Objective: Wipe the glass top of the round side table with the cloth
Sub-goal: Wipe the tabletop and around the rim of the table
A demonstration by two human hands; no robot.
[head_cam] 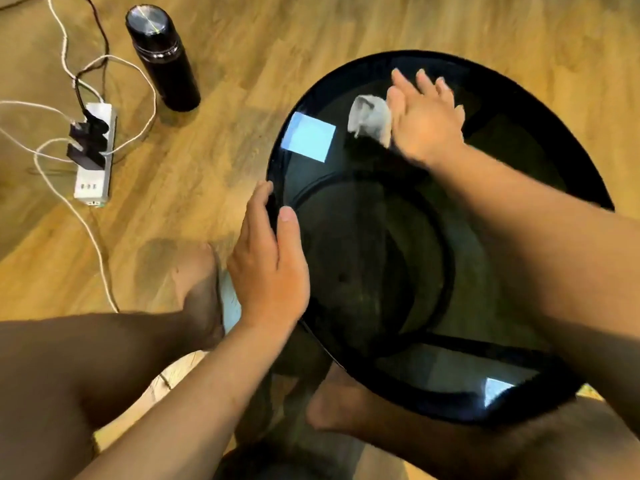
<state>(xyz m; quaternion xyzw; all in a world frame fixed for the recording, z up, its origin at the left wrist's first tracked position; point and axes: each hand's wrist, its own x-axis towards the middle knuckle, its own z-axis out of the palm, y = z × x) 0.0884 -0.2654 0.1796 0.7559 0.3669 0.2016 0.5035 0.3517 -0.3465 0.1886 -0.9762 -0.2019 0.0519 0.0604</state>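
cloth (pixel 369 121): pale grey, crumpled, far side | glass top (pixel 363 244): round, dark, glossy

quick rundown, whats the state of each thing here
cloth: crumpled, pressed on the glass under the right hand
right hand: flat, fingers spread, on the cloth
left hand: open, resting on the table's rim
glass top: dark, shows reflections
bottle: upright on the floor, capped
power strip: on the floor, plugs in

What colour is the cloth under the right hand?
Light grey-white, seen in the head view: the cloth lies under the right hand on the glass top.
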